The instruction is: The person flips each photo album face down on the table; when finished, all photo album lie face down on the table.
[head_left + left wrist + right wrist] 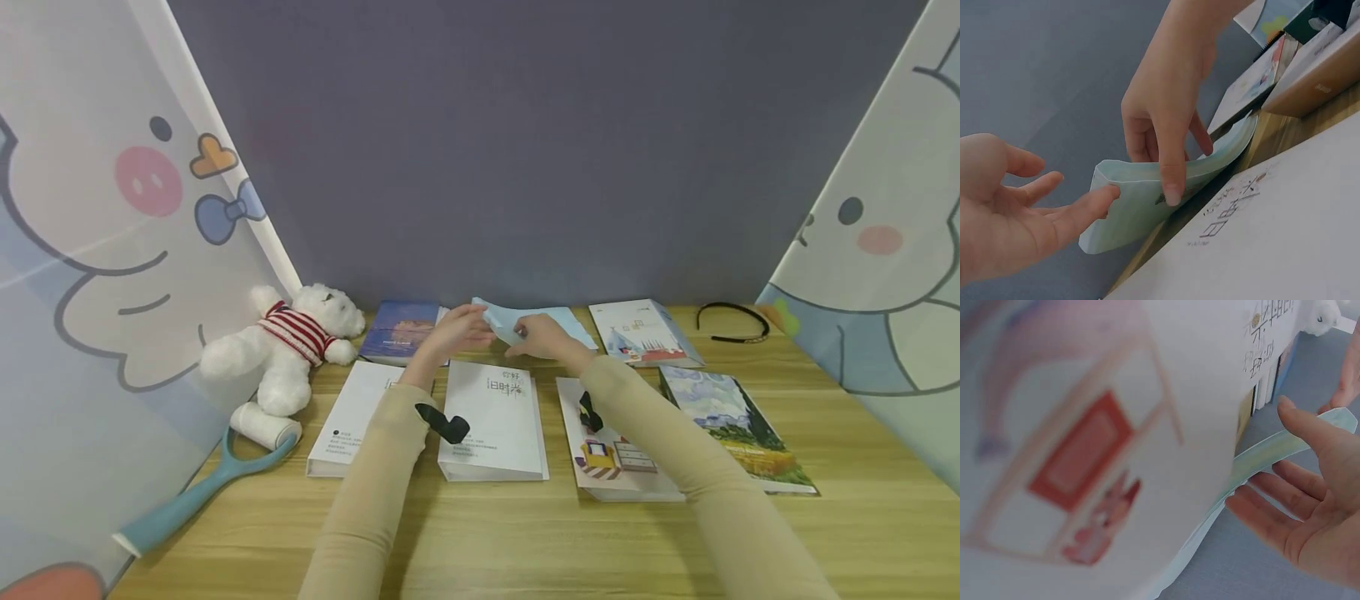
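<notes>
A thin, flexible pale blue thing (pixel 566 319) (pixel 1125 203) (pixel 1260 452) with a folded edge and a small dark print stands bent at the back of the table; its exact kind is unclear. My right hand (pixel 543 337) (pixel 1169 106) (pixel 1322 494) pinches it near the middle, thumb on the near face and fingers behind. At its left end, my left hand (pixel 459 328) (pixel 1029 209) has loosely extended fingers, with a fingertip at the upper edge. Just in front of both hands lies a thick white book (pixel 491 433) with Chinese lettering.
Other books lie around: a blue one (pixel 397 329), a white one (pixel 352 425), an illustrated one (pixel 637 329), one with furniture drawings (pixel 622 475), and a landscape-covered one (pixel 738 417). At left are a white teddy (pixel 288 342), bandage-like roll (pixel 262 425) and blue Y-shaped handle (pixel 202 492); at right, a black headband (pixel 735 308).
</notes>
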Available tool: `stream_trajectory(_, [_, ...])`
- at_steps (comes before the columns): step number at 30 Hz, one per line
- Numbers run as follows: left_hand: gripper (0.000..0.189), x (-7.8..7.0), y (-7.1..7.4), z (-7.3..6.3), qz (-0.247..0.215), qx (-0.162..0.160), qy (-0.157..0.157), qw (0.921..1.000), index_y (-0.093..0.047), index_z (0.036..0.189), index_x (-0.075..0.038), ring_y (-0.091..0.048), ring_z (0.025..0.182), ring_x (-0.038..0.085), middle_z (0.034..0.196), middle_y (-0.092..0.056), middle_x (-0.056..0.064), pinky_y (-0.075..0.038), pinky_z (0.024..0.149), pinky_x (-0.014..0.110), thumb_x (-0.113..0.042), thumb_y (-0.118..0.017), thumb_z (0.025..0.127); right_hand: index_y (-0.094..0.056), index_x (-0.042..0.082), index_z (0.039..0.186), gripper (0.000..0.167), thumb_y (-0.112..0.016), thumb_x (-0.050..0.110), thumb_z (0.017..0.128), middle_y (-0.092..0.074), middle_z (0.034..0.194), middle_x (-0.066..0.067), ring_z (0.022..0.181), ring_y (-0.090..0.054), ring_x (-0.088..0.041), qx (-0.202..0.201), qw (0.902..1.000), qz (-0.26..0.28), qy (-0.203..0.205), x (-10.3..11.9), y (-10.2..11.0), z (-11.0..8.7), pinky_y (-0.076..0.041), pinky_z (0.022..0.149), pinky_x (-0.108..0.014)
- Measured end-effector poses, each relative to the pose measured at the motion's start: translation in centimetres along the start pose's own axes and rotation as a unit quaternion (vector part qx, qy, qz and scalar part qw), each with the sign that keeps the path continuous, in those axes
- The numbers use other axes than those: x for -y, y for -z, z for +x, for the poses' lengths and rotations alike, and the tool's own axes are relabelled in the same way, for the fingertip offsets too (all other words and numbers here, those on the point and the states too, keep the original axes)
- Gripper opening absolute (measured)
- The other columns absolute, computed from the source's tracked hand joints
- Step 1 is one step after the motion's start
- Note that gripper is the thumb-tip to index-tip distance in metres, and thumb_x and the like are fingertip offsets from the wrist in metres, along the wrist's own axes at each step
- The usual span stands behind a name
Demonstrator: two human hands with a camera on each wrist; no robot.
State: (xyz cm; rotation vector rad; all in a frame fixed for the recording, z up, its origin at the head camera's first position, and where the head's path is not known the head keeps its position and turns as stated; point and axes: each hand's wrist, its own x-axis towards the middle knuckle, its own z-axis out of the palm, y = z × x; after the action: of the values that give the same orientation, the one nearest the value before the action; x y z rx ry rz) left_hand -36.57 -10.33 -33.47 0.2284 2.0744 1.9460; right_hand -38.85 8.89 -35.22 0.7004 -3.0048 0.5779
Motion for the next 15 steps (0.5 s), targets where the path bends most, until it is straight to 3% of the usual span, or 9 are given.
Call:
stream_trajectory(5, [0.048, 0.2, -0.4, 0.4, -0.025, -0.001, -0.014, 0.9996, -0.027, 0.147, -0.007, -0.046, 0.127, 0.036, 0.144, -0.037, 0.024, -0.034, 0.108, 0.050, -0.021, -0.039, 0.102, -0.061, -0.005, 0.119, 0.045, -0.066, 0.026, 0.087, -0.066, 0.111, -0.019, 0.104, -0.061, -0.031, -0.013, 0.9993, 0.035, 0.000, -0.7, 0.3, 0.0, -0.051, 0.088, -0.041])
stream_trajectory(7, [0.048, 0.6, -0.4, 0.5, -0.031, 0.003, -0.019, 0.9993, -0.027, 0.146, -0.006, -0.044, 0.129, 0.035, 0.144, -0.038, 0.022, -0.032, 0.109, 0.050, -0.021, -0.040, 0.102, -0.060, -0.006, 0.119, 0.042, -0.061, 0.023, 0.089, -0.069, 0.098, -0.017, 0.091, -0.064, -0.026, -0.025, 0.9985, 0.048, 0.006, -0.9, 0.3, 0.1, -0.053, 0.083, -0.039])
stream_trajectory(9, [0.049, 0.8, -0.6, 0.7, -0.032, -0.002, -0.015, 0.9994, -0.027, 0.146, -0.006, -0.045, 0.129, 0.034, 0.143, -0.041, 0.020, -0.034, 0.109, 0.049, -0.020, -0.042, 0.101, -0.067, -0.003, 0.103, 0.029, -0.057, 0.021, 0.089, -0.066, 0.074, -0.009, 0.067, -0.060, -0.017, -0.044, 0.9973, 0.058, 0.009, -1.0, 0.4, 0.1, -0.052, 0.065, -0.030])
stream_trajectory(11, [0.051, 1.0, -0.7, 0.7, -0.014, -0.008, -0.011, 0.9998, -0.027, 0.147, -0.005, -0.047, 0.128, 0.033, 0.143, -0.042, 0.019, -0.036, 0.108, 0.045, -0.019, -0.043, 0.100, -0.066, 0.001, 0.083, 0.023, -0.055, 0.021, 0.089, -0.055, 0.058, -0.003, 0.050, -0.046, -0.012, -0.072, 0.9954, 0.062, 0.013, -0.9, 0.4, 0.2, -0.042, 0.052, -0.024])
stream_trajectory(13, [0.052, 1.1, -0.8, 0.8, 0.012, -0.013, -0.004, 0.9998, -0.026, 0.147, -0.006, -0.048, 0.127, 0.031, 0.143, -0.042, 0.018, -0.038, 0.107, 0.042, -0.019, -0.042, 0.100, -0.056, 0.006, 0.067, 0.029, -0.054, 0.023, 0.091, -0.042, 0.050, 0.001, 0.044, -0.033, -0.010, -0.098, 0.9929, 0.067, 0.009, -0.6, 0.6, 0.1, -0.029, 0.045, -0.023])
stream_trajectory(15, [0.052, 1.3, -0.9, 0.8, 0.033, -0.005, 0.000, 0.9994, -0.024, 0.148, -0.004, -0.046, 0.128, 0.031, 0.146, -0.039, 0.018, -0.038, 0.107, 0.041, -0.018, -0.040, 0.101, -0.054, 0.007, 0.065, 0.034, -0.053, 0.027, 0.093, -0.047, 0.052, -0.001, 0.045, -0.037, -0.011, -0.121, 0.9900, 0.073, 0.000, -0.2, 0.9, -0.1, -0.030, 0.044, -0.023])
